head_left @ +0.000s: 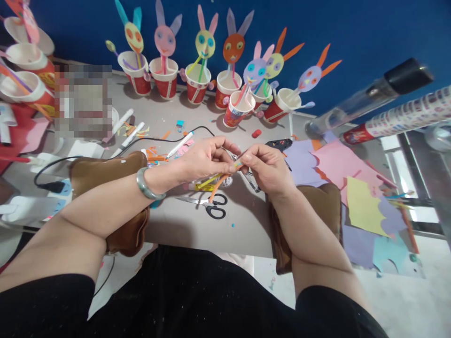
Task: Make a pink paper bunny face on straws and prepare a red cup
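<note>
My left hand and my right hand meet above the table, fingertips nearly touching. Both pinch a small pale piece with yellow and blue on it; its kind is too small to make out. Just below my fingers are a narrow orange strip and yellow strips; whether they join the held piece I cannot tell. Scissors with black handles lie beneath, blades pointing left. Behind my fingers, a metal tool is partly hidden.
Paper cups with rabbit faces line the blue wall. White markers and paper scraps lie left of centre, crossed by a black cable. Brown pads sit under both forearms. Cut coloured paper and clear tubes are on the right.
</note>
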Action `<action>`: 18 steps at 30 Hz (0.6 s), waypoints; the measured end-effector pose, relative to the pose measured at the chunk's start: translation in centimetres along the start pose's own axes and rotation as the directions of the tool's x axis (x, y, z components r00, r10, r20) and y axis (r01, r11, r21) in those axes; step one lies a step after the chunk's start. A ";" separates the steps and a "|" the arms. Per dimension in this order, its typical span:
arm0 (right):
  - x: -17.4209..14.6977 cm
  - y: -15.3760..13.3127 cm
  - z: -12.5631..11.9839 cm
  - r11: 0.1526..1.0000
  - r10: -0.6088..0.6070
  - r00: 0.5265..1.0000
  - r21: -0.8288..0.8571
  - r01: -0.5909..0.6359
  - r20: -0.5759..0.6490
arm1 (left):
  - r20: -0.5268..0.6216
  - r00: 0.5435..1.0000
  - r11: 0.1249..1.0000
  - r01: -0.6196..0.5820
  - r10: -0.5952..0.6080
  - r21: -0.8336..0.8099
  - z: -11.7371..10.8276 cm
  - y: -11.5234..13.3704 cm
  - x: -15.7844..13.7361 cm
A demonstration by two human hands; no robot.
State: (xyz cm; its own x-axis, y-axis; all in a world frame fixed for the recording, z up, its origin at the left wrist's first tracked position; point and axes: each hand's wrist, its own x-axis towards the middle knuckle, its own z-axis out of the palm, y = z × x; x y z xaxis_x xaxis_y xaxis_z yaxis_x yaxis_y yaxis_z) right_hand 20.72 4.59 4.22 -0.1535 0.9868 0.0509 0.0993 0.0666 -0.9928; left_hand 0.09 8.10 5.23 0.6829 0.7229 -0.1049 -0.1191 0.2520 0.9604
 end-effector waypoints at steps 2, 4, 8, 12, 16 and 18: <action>-0.1 -0.2 0.2 0.998 -0.002 1.000 -0.056 0.001 -0.029 | -0.001 0.999 0.999 0.035 -0.035 -0.029 -0.1 -0.3 0.1; -0.3 -0.5 0.6 0.990 -0.011 0.998 -0.140 0.003 -0.054 | 0.026 0.994 0.994 0.103 -0.102 -0.046 -0.1 -0.6 0.2; -0.3 -0.5 0.8 0.979 -0.065 0.996 -0.198 0.052 -0.060 | 0.060 0.978 0.975 0.204 -0.199 -0.087 0.1 -0.6 0.1; 0.2 0.1 0.0 0.952 -0.130 0.987 -0.291 0.098 -0.093 | -0.077 0.988 0.990 0.133 -0.137 -0.056 -0.1 0.0 0.3; 0.3 0.2 -0.6 0.792 -0.117 0.967 -0.567 0.228 0.225 | -0.192 0.980 0.998 0.049 -0.056 -0.039 -0.4 0.4 0.6; 0.1 0.2 -0.5 0.651 -0.044 0.910 -0.679 0.340 0.413 | -0.220 0.974 0.998 0.040 -0.048 -0.038 -0.3 0.5 0.6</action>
State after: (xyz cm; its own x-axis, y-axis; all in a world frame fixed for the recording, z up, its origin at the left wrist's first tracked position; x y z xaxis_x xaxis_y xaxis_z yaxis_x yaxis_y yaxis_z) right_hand 21.18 4.78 4.11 -0.5504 0.8337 0.0451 0.6798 0.4788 -0.5555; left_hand 0.23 8.85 5.55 0.5128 0.8337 -0.2048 -0.1185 0.3051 0.9449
